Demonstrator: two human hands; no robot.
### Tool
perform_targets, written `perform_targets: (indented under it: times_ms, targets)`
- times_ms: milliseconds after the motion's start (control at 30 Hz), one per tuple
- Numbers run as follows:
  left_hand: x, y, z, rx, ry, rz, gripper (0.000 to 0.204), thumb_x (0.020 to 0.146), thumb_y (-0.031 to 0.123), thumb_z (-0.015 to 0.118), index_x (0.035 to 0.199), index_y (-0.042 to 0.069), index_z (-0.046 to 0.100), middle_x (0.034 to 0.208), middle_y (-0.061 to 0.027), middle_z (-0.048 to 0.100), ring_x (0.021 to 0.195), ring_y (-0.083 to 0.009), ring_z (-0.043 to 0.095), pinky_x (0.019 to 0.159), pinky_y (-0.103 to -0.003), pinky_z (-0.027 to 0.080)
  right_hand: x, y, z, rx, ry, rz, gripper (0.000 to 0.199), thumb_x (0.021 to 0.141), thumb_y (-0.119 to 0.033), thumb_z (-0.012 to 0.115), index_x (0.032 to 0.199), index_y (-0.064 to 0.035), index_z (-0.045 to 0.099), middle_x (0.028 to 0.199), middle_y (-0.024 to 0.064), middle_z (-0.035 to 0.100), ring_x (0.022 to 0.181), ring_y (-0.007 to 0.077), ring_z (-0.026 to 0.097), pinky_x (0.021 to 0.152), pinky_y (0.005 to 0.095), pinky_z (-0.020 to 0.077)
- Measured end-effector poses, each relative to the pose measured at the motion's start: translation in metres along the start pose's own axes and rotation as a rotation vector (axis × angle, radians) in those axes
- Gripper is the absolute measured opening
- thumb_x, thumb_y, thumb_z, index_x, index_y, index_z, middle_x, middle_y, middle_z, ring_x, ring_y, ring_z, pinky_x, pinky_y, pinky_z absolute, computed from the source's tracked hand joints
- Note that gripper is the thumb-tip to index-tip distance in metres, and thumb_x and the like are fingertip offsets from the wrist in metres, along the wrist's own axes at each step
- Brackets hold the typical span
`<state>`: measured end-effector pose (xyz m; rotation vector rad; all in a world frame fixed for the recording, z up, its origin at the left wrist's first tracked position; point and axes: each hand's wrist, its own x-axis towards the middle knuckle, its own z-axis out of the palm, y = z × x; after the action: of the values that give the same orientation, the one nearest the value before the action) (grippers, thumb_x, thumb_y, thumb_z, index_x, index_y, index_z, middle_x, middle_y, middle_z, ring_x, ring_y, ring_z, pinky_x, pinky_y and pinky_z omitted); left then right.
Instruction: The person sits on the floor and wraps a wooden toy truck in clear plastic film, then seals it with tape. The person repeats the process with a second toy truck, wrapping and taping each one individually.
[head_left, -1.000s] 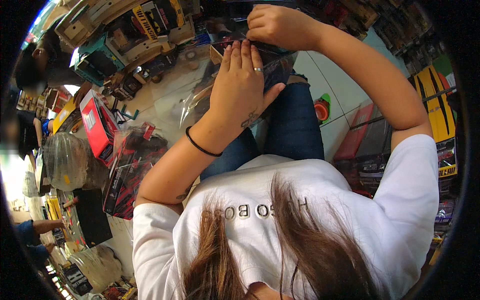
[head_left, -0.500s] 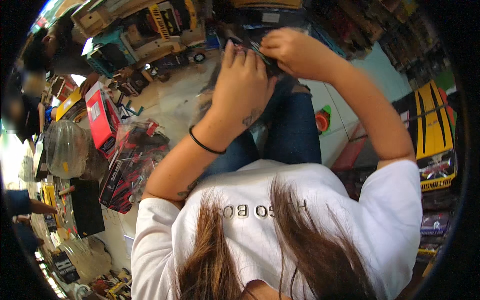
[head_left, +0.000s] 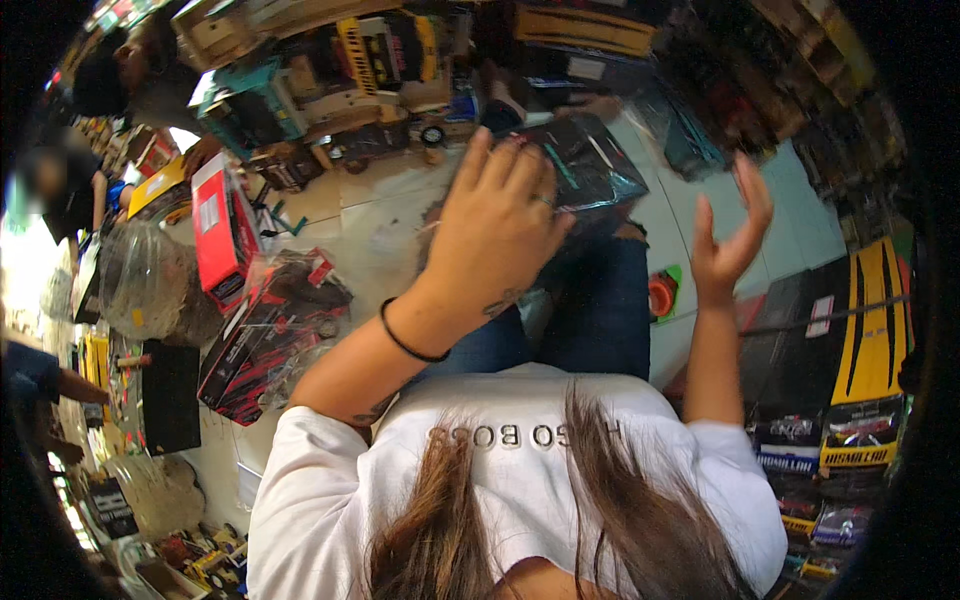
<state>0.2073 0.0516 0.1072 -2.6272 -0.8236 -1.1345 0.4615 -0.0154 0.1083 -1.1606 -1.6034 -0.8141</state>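
A dark box wrapped in shiny clear plastic (head_left: 597, 172) rests over my knees in the jeans. My left hand (head_left: 500, 205) lies across its left end, the fingers bent over the top and the thumb along the near side. What the fingertips press on is partly hidden. My right hand (head_left: 735, 240) is raised in the air right of the box, apart from it, with fingers spread and nothing in them.
Left of me are a red box (head_left: 215, 235), a black-and-red plastic-wrapped package (head_left: 265, 345) and a clear plastic bag (head_left: 140, 275). An orange, green-edged object (head_left: 662, 292) lies by my right knee. Yellow-and-black packages (head_left: 868, 340) are stacked at right. Other people are at far left.
My right hand has let go of the box and swung right and nearer, its fingers opening. My left hand stays on the box, which shows more plainly now.
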Motion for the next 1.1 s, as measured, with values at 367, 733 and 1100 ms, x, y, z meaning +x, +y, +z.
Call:
perform_targets:
  times_ms: [367,733,1100]
  targets:
    - [-0.016,0.045,0.025,0.065,-0.211,0.097,0.069,0.081,0.032,0.061,0.132,-0.01,0.039,0.137,-0.0278,0.039,0.128,-0.0405,0.038,0.109,-0.044,0.03,0.112,-0.028,0.096,-0.065,-0.966,-0.506,0.016,0.072,-0.016,0.069,0.084,-0.0067,0.068,0.088,0.0036,0.066,0.093,0.0215,0.059,0.088,0.0347,0.0446]
    - [-0.005,0.028,0.032,0.012,-0.158,-0.021,0.065,0.088,0.037,0.054,0.127,-0.014,0.041,0.131,-0.0321,0.042,0.126,-0.0411,0.039,0.108,-0.045,0.031,0.099,-0.023,0.082,0.02,-0.79,-0.977,0.006,0.073,-0.01,0.058,0.073,-0.0075,0.064,0.08,0.004,0.063,0.085,0.0194,0.06,0.087,0.029,0.0447]
    - [-0.006,0.006,0.017,0.008,-0.103,-0.018,0.041,0.09,0.021,0.049,0.123,-0.003,0.051,0.128,-0.0174,0.053,0.123,-0.0315,0.047,0.109,-0.047,0.028,0.097,-0.025,0.074,0.032,-0.761,-0.842,0.009,0.071,-0.008,0.057,0.077,-0.0056,0.064,0.082,0.0046,0.064,0.088,0.0196,0.06,0.089,0.0297,0.0447]
